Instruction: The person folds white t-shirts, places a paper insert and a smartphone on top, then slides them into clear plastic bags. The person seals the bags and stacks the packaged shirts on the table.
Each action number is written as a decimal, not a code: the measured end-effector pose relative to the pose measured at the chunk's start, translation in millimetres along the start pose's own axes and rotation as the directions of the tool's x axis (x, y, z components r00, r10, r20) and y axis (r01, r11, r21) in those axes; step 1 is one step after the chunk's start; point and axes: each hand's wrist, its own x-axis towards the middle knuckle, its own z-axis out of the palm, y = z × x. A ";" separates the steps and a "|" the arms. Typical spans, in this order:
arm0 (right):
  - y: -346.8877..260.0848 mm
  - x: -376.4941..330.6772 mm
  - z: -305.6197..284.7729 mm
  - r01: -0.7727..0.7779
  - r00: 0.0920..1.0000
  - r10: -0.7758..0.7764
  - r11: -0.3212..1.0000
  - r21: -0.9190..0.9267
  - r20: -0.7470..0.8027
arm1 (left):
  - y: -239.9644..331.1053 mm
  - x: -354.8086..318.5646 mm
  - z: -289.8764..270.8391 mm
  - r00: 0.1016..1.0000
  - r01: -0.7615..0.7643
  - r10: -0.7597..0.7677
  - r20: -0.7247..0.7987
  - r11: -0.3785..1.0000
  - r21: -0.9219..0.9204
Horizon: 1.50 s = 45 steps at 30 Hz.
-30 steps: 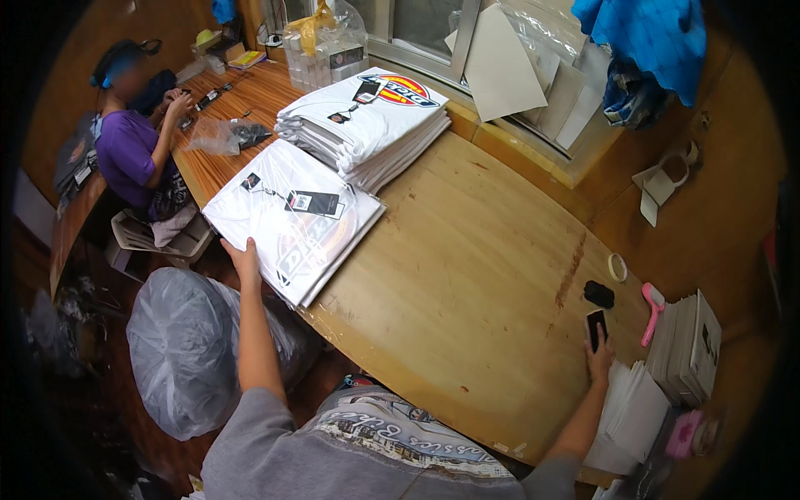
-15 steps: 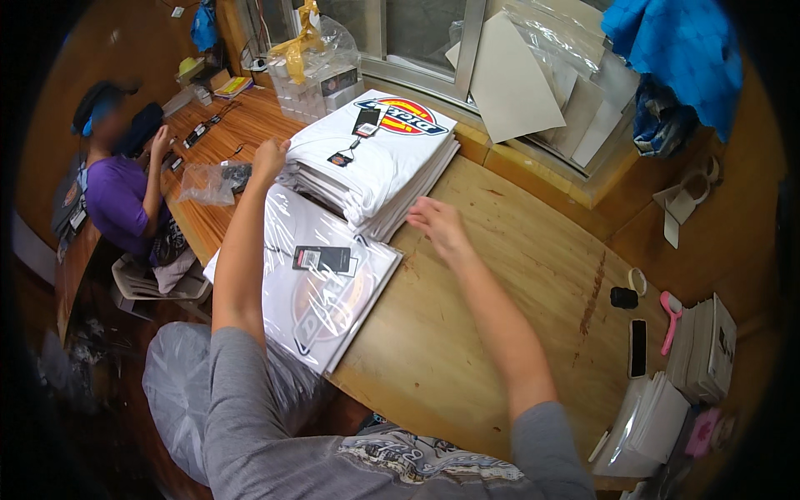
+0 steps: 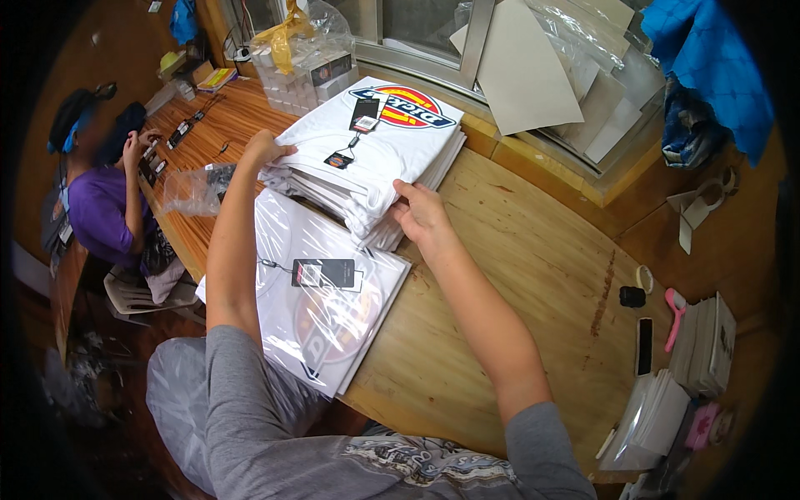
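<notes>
A folded white T-shirt (image 3: pixel 310 137) with a red, yellow and blue print lies on top of a stack of white folded shirts (image 3: pixel 429 179). Black hang tags (image 3: pixel 365 114) rest on its face. My left hand (image 3: pixel 265 150) pinches its near left edge, the thumb on top. At the near right corner, my right hand (image 3: pixel 421 215) is closed on the same shirt, thumb above and fingers beneath. Closer to me lies a similar shirt in a clear plastic bag (image 3: pixel 333 333), with a black tag showing through the film.
Small white boxes in a clear bag (image 3: pixel 312 71) stand behind the stack. A person in purple (image 3: pixel 104 212) sits at the left. On the table's right are a phone (image 3: pixel 643 346), a pink-handled tool (image 3: pixel 675 319), a tape roll (image 3: pixel 644 277) and stacked packages (image 3: pixel 704 346).
My right hand has moved left onto the T-shirt's near right corner and closed on it. My left hand stays at the left edge. The view has shifted slightly.
</notes>
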 end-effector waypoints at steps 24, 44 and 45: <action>-37.9 -250.5 -242.7 0.063 0.995 -0.036 0.952 -0.300 0.095 | 80.2 -311.4 123.1 0.850 -0.486 0.520 -0.083 0.714 -0.503; 15.8 -426.5 -326.9 0.052 0.912 -0.360 -0.369 -0.928 0.194 | 217.2 -468.8 244.5 0.693 -0.700 0.721 0.014 0.677 -0.227; 3.1 -429.7 -339.0 0.149 0.868 -0.434 -0.237 -0.960 0.242 | 226.1 -468.3 250.2 0.707 -0.692 0.707 -0.006 0.691 -0.209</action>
